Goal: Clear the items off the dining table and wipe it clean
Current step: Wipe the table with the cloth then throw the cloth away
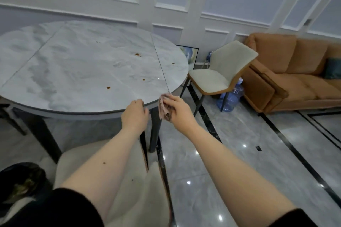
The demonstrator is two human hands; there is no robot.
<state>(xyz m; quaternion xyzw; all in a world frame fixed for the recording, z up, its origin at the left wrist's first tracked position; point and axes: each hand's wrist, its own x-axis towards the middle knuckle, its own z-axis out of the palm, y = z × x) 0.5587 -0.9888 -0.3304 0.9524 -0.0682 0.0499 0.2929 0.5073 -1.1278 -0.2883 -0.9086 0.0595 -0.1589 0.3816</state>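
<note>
The round grey marble dining table (79, 72) carries nothing but several small brown food spots (137, 54). My right hand (175, 108) is shut on a pinkish, stained cloth (163, 108) held at the table's near right edge. Just left of it, my left hand (135, 111) is cupped against the table's rim, fingers curled downward; whether it holds anything is hidden.
A cream chair (219, 72) stands right of the table, with a blue water jug (230, 97) beneath it. An orange sofa (295, 72) lines the right wall. Another cream chair (114, 171) sits under my arms. A black-lined bin (20, 180) is at lower left.
</note>
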